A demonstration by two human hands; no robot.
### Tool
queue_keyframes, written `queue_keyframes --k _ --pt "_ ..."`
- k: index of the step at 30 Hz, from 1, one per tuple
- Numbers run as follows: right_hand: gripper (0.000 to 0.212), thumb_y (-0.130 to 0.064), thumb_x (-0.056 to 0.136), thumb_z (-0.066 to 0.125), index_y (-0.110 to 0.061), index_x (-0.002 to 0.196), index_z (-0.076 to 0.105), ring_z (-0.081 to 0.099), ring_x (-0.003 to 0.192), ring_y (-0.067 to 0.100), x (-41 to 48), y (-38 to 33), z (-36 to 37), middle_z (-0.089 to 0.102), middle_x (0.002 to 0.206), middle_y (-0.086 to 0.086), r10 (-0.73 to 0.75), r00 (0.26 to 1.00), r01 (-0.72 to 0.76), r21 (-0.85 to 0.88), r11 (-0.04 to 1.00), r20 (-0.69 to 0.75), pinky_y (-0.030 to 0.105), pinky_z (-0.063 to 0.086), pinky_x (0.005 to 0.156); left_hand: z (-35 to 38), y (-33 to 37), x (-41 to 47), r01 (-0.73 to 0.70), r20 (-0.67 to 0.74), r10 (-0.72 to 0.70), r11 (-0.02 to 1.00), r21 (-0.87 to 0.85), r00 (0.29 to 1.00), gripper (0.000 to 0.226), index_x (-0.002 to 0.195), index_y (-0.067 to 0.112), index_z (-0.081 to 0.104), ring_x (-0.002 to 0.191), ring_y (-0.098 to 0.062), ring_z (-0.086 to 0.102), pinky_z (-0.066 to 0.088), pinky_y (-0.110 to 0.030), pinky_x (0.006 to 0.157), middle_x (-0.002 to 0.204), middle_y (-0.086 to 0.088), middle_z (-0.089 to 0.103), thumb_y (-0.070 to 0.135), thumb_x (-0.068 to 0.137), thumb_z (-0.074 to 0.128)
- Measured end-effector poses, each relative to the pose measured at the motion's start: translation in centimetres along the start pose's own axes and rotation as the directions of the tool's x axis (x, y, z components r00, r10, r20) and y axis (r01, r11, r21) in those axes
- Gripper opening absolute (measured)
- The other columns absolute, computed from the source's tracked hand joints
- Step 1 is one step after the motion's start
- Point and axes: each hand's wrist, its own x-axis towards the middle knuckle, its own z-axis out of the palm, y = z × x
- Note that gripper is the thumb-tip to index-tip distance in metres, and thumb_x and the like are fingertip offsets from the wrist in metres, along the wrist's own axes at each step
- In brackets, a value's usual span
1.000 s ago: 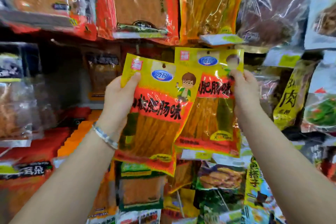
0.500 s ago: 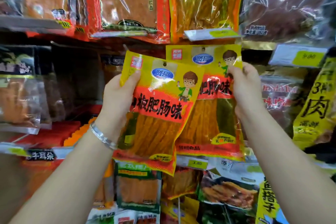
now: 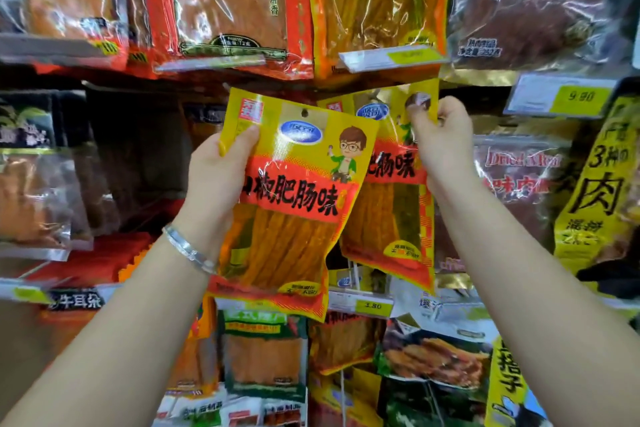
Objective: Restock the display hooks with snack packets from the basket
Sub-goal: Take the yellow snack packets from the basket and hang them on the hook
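Delta vs a second ago: the right hand has crept from the side edge of the rear packet up to its top right corner. The fingers, which lay fairly flat along that edge, are now curled tight and pinching the header, with the thumb over the printed cartoon head. The packet top under those fingers has buckled and tipped, and it now sits higher, just under the bottom edges of the upper-row bags. The left hand is basically unchanged. Its thumb is clamped on the front face of the front packet near the left edge, and the other fingers are behind the film, so I can't see them. That packet is held upright with a slight tilt, overlapping the rear one on the thumb side of the right hand. Its hang hole is above and right of the left thumb tip and looks free, with nothing through it. My read is that the right hand is lining up the rear packet's header for a hook, and the front packet is queued next. The hook itself is hidden behind the packets, so I can't confirm engagement. The rear packet's own hole is hidden by the front packet or lost in the buckled header. The basket is out of frame. A 3.80 price label sits below the rear packet's bottom edge, well under both hands.
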Motion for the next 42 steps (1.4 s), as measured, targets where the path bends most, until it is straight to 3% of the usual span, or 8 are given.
queue_keyframes --k 7,11,14,17,23,26,32,42 --pt "0.036 -0.031 0.092 0.055 -0.022 0.065 0.034 0.041 0.061 0.017 1.1 1.4 2.7 0.039 0.061 -0.004 0.01 1.0 -0.001 -0.327 0.945 0.026 0.031 0.028 0.058 0.0 -0.7 0.5 0.022 0.04 -0.023 0.999 0.024 0.999 0.023 0.065 0.031 0.07 0.064 -0.014 0.069 0.053 -0.029 0.054 0.069 0.003 0.072 0.039 0.085 0.064" --pt "0.03 -0.039 0.091 0.057 -0.011 0.1 0.061 0.059 0.093 0.023 1.0 2.4 2.4 0.065 0.099 0.006 0.091 0.986 -0.01 -0.489 0.872 0.142 0.029 0.039 0.071 0.0 -0.8 0.8 0.019 0.054 -0.019 1.0 0.01 0.998 0.022 0.066 0.035 0.071 0.065 -0.012 0.07 0.051 -0.023 0.05 0.071 0.004 0.073 0.039 0.086 0.063" --pt "0.027 -0.036 0.092 0.057 -0.017 0.11 0.055 0.056 0.107 0.018 -0.9 2.2 1.8 0.06 0.114 0.002 0.024 0.998 -0.007 -0.273 0.962 0.06 0.034 0.046 0.091 0.2 -0.9 0.9 0.016 0.06 -0.014 1.0 -0.025 0.998 0.02 0.068 0.034 0.072 0.067 -0.014 0.071 0.052 -0.023 0.051 0.075 0.002 0.074 0.038 0.086 0.064" --pt "0.021 -0.044 0.087 0.052 -0.026 0.096 0.054 0.059 0.093 0.008 -3.5 1.2 1.6 0.06 0.103 -0.001 -0.037 0.998 0.033 -0.072 0.997 -0.048 0.022 0.048 0.08 0.8 -0.9 0.9 0.022 0.092 -0.016 0.997 -0.071 0.996 0.015 0.082 0.024 0.072 0.075 -0.02 0.072 0.056 -0.029 0.057 0.083 -0.004 0.075 0.037 0.086 0.064" --pt "0.015 -0.038 0.081 0.068 -0.024 0.078 0.067 0.069 0.074 0.009 -5.1 -1.0 1.4 0.072 0.077 -0.008 0.112 0.976 -0.161 0.27 0.949 0.188 0.028 0.056 0.064 3.9 -1.0 -0.3 0.079 0.221 -0.054 0.991 -0.105 0.974 0.02 0.097 0.016 0.066 0.079 -0.021 0.072 0.057 -0.031 0.061 0.089 -0.006 0.074 0.034 0.089 0.062" --pt "0.02 -0.047 0.073 0.07 -0.03 0.065 0.064 0.062 0.073 0.019 -4.5 -0.9 0.2 0.064 0.074 0.001 0.136 0.986 -0.152 0.188 0.97 0.097 0.043 0.052 0.075 4.9 -0.7 -0.5 -0.052 0.209 0.053 0.999 -0.008 0.976 0.024 0.105 0.022 0.052 0.088 -0.016 0.068 0.055 -0.032 0.071 0.106 -0.004 0.068 0.028 0.086 0.066" --pt "0.025 -0.035 0.082 0.07 -0.023 0.064 0.058 0.056 0.051 -0.001 -2.3 -1.9 -1.3 0.061 0.055 -0.016 0.042 0.999 -0.041 0.119 0.992 -0.002 0.012 0.041 0.048 5.7 1.2 -0.4 -0.587 0.371 0.477 0.755 0.292 0.797 0.058 0.14 0.028 0.036 0.132 0.0 0.027 0.023 -0.023 0.11 0.137 0.014 0.036 0.017 0.087 0.055" --pt "0.028 -0.035 0.082 0.068 -0.021 0.06 0.057 0.054 0.054 0.003 -0.6 -2.1 -0.5 0.059 0.056 -0.013 0.045 0.998 -0.041 -0.099 0.994 0.041 0.026 0.039 0.056 6.6 1.8 -0.3 -0.584 0.441 0.466 0.793 0.176 0.767 0.059 0.142 0.035 0.035 0.116 0.029 0.026 0.027 -0.002 0.099 0.125 0.039 0.028 0.021 0.087 0.052"
